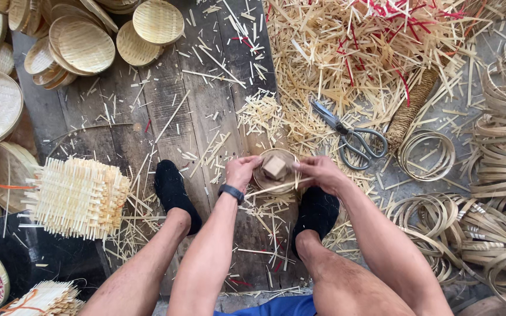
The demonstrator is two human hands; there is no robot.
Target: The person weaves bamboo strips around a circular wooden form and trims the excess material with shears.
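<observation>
- While a small round woven tray (pixel 272 175) is held between the feet, near the middle of the floor, its rim looks unfinished.
- It is gripped by the left hand (pixel 242 171) and right hand (pixel 320 172), both closed on its edge.
- A wooden block (pixel 275 167) rests inside it.
- Finished trays (pixel 83 44) are stacked far left; scissors (pixel 349 137) lie right.

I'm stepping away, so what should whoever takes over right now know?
Left hand grips the rim of a small round tray; right hand holds its other side, with a thin strip across it. A wood block sits on the tray. Scissors lie just beyond, hoops to the right, finished trays far left. Tray's rim isn't visibly finished; how far it's done is unclear.
</observation>
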